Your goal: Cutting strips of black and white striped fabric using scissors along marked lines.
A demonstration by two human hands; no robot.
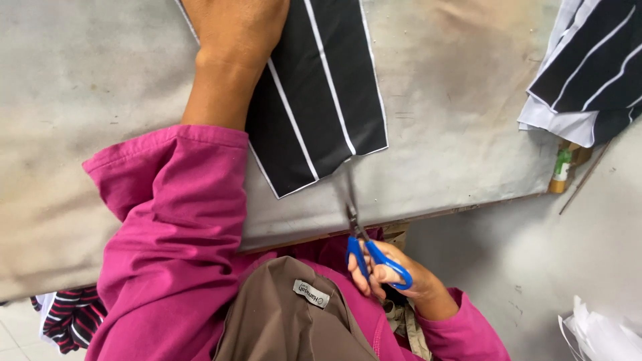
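Note:
A black fabric piece with thin white stripes [321, 93] lies on a stained grey table [455, 100]. My left hand [234, 30] presses flat on its upper left part, palm down, arm in a magenta sleeve. My right hand [388, 274] grips blue-handled scissors [364, 241] just off the table's near edge. The blades point up toward the fabric's lower edge and look blurred. Their tips are at or just short of the cloth corner.
A stack of black-striped and white fabric pieces [588, 67] sits at the table's right corner. A small green-capped bottle [560, 170] stands beside it at the edge. White paper or cloth [602, 334] lies at the lower right. Striped red-black cloth [70, 317] hangs at the lower left.

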